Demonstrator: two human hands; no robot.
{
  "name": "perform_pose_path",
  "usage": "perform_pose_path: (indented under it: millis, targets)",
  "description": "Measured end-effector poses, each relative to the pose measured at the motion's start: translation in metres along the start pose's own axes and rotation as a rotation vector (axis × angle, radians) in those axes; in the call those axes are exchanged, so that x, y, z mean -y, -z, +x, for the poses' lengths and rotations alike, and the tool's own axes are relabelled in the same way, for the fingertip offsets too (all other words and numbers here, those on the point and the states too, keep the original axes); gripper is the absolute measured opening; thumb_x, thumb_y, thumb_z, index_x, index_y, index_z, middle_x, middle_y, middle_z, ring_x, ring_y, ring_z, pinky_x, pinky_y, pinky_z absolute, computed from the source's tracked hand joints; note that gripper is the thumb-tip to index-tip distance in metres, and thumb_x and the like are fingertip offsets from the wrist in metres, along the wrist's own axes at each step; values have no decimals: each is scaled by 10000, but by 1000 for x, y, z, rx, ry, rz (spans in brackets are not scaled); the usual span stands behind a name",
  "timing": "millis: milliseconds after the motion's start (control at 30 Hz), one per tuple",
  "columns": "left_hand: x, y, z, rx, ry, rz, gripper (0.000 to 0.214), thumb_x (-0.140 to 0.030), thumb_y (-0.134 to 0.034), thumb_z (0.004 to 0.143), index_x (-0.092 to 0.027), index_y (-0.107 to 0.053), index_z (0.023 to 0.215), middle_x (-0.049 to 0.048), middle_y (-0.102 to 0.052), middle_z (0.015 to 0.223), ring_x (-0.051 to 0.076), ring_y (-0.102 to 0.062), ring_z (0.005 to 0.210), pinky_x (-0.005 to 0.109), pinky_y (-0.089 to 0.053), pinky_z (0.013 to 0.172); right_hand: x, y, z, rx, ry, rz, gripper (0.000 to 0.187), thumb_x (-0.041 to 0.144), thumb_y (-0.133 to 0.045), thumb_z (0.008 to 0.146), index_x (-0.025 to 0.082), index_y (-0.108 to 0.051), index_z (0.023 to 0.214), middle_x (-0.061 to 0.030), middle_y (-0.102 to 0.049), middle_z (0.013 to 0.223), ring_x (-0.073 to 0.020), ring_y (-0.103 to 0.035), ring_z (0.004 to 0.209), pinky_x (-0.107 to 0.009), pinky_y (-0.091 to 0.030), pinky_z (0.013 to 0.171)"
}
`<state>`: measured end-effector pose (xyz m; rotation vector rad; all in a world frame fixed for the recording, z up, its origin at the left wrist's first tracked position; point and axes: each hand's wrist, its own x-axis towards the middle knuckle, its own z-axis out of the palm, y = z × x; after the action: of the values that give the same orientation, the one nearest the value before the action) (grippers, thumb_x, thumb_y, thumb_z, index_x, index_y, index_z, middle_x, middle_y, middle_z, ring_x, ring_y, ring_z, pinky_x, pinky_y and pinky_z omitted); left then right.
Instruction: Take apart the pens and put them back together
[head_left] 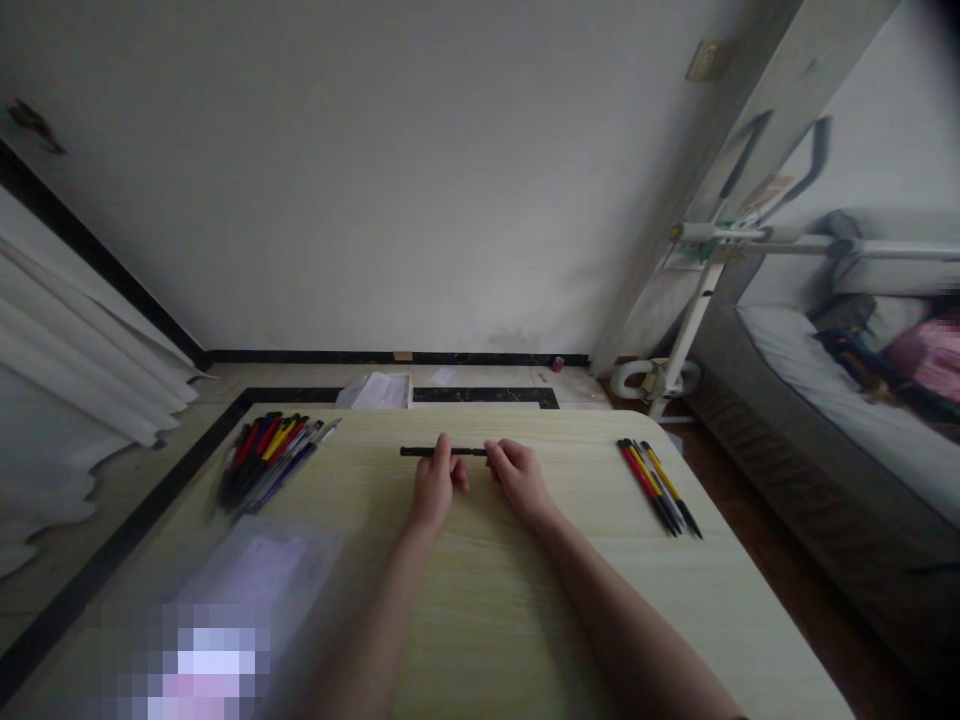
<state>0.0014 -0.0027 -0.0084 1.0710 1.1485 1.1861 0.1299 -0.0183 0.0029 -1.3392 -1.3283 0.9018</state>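
A black pen (466,452) is held level between both hands, just above the far part of the table. My left hand (435,487) is closed around its barrel, with the thumb on top. At the pen's right end, my right hand (519,478) pinches the tip; whatever its fingers cover there is hidden. Off to the left lies a pile of mixed pens (270,455) in red, yellow, black, blue and clear. On the right, several pens (656,485) in red, yellow, clear and black lie roughly side by side.
The pale wooden table (480,610) has a rounded far right corner. A clear plastic sleeve (259,570) lies at its left front, partly pixelated. Beyond stand a white box with papers (379,390), exercise equipment (694,320) and a sofa (795,370) with someone in pink.
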Motion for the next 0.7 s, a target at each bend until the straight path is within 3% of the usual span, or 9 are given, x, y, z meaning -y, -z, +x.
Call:
perform_pose_path:
  millis: [700]
  targets:
    - [-2,0,0,4,-8,7,492,-545,-326,777,-190,-370,439,-7,-452,384,105,-437,361,239,-338,426,-2,0,0,6,10,14,368,465,-445,780,149,-561,632,26,-449,475,-92,-393,445,-199,-303,427]
